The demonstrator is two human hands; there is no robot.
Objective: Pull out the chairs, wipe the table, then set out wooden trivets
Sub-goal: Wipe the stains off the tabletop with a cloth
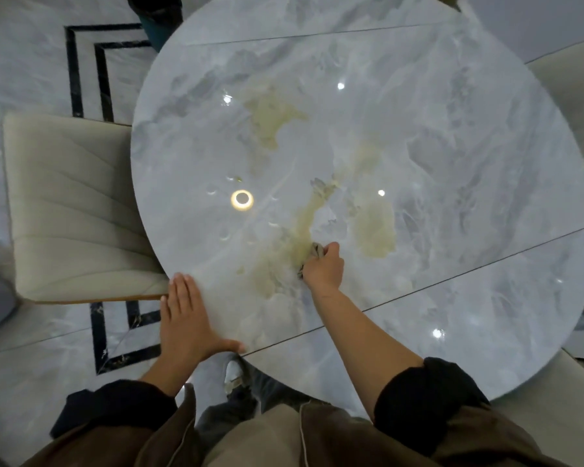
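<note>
Both our hands are on the round marble table (452, 156). Our left hand (186, 318) lies flat, fingers straight, at the near-left rim. Our right hand (322, 268) grips a bunched grey cloth (318, 250) toward the middle, among yellowish smears (375, 230). One cream chair (78, 203) stands at the table's left edge.

Dim, cool light. White glints and a ring-shaped glare (242, 199) dot the glossy round grey marble bench (452, 163); frame edges bow and blur.

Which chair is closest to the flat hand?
The cream chair on the left: only its corner sits right beside the left hand.
</note>
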